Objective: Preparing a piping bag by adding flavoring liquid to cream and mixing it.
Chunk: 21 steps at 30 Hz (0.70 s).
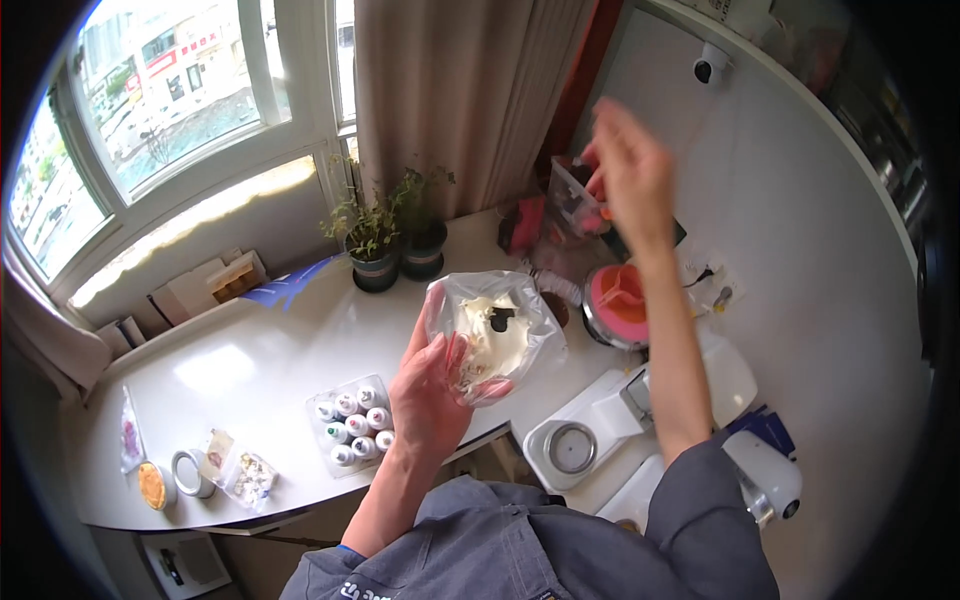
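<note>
My left hand [429, 390] holds a clear plastic bag [546, 330] in front of me, its mouth spread wide. Pale whipped cream or a similar paste [517, 346] fills the inside, with a black patch of colouring [500, 320] on it. A thin red strip [451, 349] shows near my left thumb. My right hand [634, 172], blurred, is raised at the back right beside a clear plastic bin [574, 196] of small items. Some of its fingers overlap the bin, and whether they grip anything is unclear.
Bottles with white caps [356, 424] stand in a clear tray. A stand mixer [761, 472], kitchen scale [574, 446] and pink-and-orange bowls [619, 304] occupy the right side. Potted plants [375, 255] stand by the curtain. An open tin [193, 474] and small bag [251, 480] lie left.
</note>
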Tool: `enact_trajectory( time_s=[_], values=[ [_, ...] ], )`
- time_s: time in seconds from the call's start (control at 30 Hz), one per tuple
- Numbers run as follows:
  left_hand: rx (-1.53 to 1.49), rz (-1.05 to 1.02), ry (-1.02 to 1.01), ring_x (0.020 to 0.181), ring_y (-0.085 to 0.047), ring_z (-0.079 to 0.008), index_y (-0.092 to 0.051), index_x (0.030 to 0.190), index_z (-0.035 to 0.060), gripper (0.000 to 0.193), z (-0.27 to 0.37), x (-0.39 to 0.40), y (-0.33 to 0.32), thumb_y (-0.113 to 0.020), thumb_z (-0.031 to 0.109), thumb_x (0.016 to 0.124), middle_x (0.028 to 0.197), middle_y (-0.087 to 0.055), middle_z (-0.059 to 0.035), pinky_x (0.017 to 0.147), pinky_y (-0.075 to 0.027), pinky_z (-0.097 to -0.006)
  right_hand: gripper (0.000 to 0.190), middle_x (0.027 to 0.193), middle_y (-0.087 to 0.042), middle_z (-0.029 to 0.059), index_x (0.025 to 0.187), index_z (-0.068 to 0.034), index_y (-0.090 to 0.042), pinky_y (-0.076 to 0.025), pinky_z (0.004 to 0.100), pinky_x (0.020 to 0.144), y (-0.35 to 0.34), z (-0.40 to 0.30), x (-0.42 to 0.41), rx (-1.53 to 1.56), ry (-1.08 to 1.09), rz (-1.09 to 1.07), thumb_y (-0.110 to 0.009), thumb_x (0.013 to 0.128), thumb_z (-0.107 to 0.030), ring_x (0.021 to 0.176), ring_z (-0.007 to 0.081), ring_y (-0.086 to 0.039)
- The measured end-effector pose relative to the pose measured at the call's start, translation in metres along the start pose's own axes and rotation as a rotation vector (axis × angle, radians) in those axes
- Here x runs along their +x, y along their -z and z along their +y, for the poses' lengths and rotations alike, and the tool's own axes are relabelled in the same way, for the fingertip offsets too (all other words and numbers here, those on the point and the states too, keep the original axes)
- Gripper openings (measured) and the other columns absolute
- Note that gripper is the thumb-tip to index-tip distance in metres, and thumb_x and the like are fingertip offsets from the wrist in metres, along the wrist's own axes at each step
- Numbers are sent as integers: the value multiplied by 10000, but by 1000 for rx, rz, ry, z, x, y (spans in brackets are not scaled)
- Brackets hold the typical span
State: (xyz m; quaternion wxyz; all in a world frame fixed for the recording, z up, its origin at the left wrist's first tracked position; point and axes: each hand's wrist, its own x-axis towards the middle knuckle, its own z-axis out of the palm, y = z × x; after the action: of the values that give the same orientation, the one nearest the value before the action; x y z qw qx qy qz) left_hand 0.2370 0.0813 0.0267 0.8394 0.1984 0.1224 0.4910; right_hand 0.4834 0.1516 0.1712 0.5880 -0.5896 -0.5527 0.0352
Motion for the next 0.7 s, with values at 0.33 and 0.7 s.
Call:
enact_trajectory(
  time_s=[0.33,0.7],
  values=[
    [-56,-96,433,1114,-665,-369,-236,1595,59,771,8,-93,76,-590,178,920,1376,-541,-226,668,-673,-491,636,1082,-732,123,1219,73,-664,-555,341,881,7,8,-318,1074,-1080,-243,-450,1072,-508,951,203,-708],
    [597,-61,573,652,-604,-105,-687,914,7,69,-40,-196,99,-622,30,921,776,-642,-25,687,-619,-320,206,739,-613,39,1105,55,-697,-476,271,537,68,-106,-507,486,-720,498,-660,998,-117,608,123,-577]
  ],
)
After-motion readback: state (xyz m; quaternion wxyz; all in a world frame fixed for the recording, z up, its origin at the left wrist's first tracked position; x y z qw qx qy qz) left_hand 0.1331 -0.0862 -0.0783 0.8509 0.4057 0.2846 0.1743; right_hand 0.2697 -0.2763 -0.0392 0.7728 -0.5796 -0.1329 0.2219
